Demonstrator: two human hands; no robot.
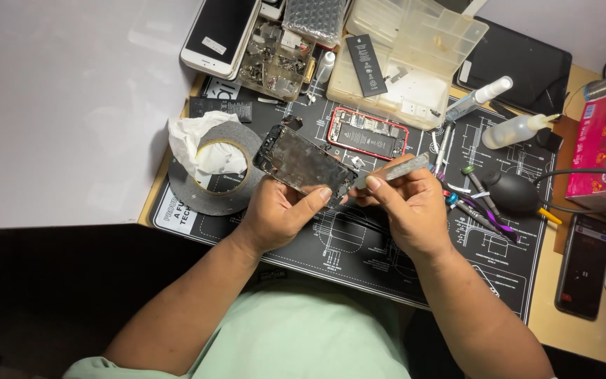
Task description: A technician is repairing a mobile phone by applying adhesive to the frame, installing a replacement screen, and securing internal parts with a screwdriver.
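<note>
While the left hand (275,214) grips a detached phone screen panel (304,165) over the black work mat (387,260), the right hand (408,207) pinches a metal tool (391,170) against the panel's edge; an opened red phone (367,133) lies just beyond.

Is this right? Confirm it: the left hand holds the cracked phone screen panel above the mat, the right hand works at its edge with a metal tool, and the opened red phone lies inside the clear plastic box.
Not quite. In the head view the opened red phone lies on the black mat, in front of the clear plastic box, not inside it. The left hand does hold the screen panel, and the right hand holds the metal tool.
</note>
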